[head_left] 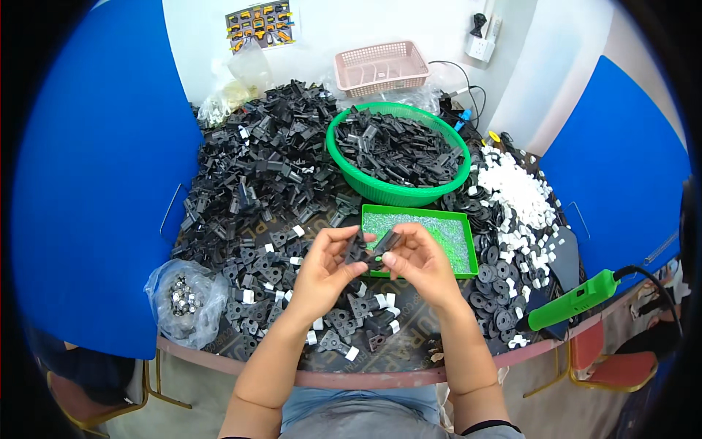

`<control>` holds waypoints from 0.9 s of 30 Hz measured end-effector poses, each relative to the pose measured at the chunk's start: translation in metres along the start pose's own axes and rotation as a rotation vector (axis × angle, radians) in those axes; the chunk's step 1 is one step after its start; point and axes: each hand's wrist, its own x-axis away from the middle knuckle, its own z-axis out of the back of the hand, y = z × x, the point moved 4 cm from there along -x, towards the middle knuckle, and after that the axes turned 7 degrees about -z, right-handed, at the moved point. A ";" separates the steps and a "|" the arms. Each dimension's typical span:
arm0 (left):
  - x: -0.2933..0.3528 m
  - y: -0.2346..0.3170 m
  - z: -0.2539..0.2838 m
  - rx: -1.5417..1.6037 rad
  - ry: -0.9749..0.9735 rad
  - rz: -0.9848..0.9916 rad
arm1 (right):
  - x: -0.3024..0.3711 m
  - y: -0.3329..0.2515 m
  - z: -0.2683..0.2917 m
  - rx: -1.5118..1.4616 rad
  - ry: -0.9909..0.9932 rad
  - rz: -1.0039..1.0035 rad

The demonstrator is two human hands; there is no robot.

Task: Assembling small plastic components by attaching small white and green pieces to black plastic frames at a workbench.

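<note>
My left hand [327, 265] grips a black plastic piece [356, 247] between thumb and fingers. Close beside it, my right hand [424, 265] pinches another black plastic part [386, 243]; the two pieces meet or nearly meet, and I cannot tell if they are joined. Both hands are over the near left side of a shallow green tray [474, 252] holding many tiny silvery bits, too small to make out. Below the hands lie several flat black pieces with holes and white ends [333, 344].
Behind the tray stands a round green basket [395, 196] full of black parts. A heap of black parts [256, 161] spreads leftward. At right are black discs [503, 318], white pieces [512, 190] and a green corded power screwdriver [574, 301]. A plastic bag [190, 322] holds shiny metal bits.
</note>
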 end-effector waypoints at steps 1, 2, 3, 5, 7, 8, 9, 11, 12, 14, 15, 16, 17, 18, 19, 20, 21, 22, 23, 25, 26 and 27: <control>-0.002 0.004 0.001 0.022 0.032 -0.026 | 0.002 0.001 0.005 0.002 0.000 -0.109; -0.004 0.003 0.004 0.008 0.050 -0.057 | 0.003 0.004 0.008 0.003 -0.002 -0.217; -0.004 -0.002 0.009 0.007 0.072 -0.078 | 0.004 0.002 0.008 0.057 0.007 -0.164; -0.006 -0.003 0.013 0.000 0.092 -0.098 | 0.006 0.005 0.012 -0.166 0.077 -0.213; -0.006 0.006 0.010 -0.040 0.037 -0.164 | 0.008 0.009 0.012 -0.388 0.144 -0.261; -0.005 0.004 0.009 -0.042 0.036 -0.161 | 0.009 0.012 0.006 -0.472 0.119 -0.314; -0.004 0.001 0.008 -0.029 0.034 -0.172 | 0.009 0.016 -0.001 -0.555 0.092 -0.367; -0.002 0.000 0.005 -0.013 0.027 -0.180 | 0.013 0.025 -0.014 -0.588 0.106 -0.455; -0.001 0.001 0.005 -0.002 0.058 -0.166 | 0.014 0.028 -0.014 -0.590 0.110 -0.455; 0.000 0.000 0.007 0.007 0.091 -0.150 | 0.013 0.030 -0.016 -0.485 0.098 -0.441; 0.001 0.000 0.010 -0.031 0.081 -0.168 | 0.016 0.030 -0.020 -0.492 0.156 -0.478; 0.001 0.000 0.011 -0.067 0.070 -0.189 | 0.016 0.034 -0.017 -0.492 0.159 -0.478; 0.001 0.000 0.009 -0.065 0.068 -0.188 | 0.016 0.041 -0.017 -0.615 0.081 -0.506; 0.000 0.002 0.007 -0.043 0.061 -0.199 | 0.017 0.044 -0.019 -0.738 0.001 -0.533; 0.001 0.003 0.006 -0.021 0.054 -0.208 | 0.017 0.043 -0.019 -0.739 0.004 -0.534; 0.001 0.003 0.007 -0.019 0.054 -0.205 | 0.016 0.041 -0.018 -0.646 0.031 -0.542; 0.001 0.003 0.007 -0.028 0.041 -0.209 | 0.016 0.041 -0.017 -0.552 0.057 -0.550; 0.000 0.007 0.006 -0.039 0.029 -0.214 | 0.017 0.041 -0.016 -0.552 0.058 -0.550; 0.000 0.011 0.000 -0.038 0.028 -0.214 | 0.017 0.040 -0.013 -0.449 0.103 -0.484; 0.001 0.018 -0.013 0.074 0.087 -0.165 | 0.018 0.042 -0.011 -0.346 0.151 -0.416; 0.002 0.016 -0.012 0.075 0.083 -0.164 | 0.017 0.038 -0.009 -0.068 0.281 -0.220; 0.003 0.009 -0.005 0.061 0.168 -0.098 | 0.018 0.031 -0.010 0.210 0.406 -0.020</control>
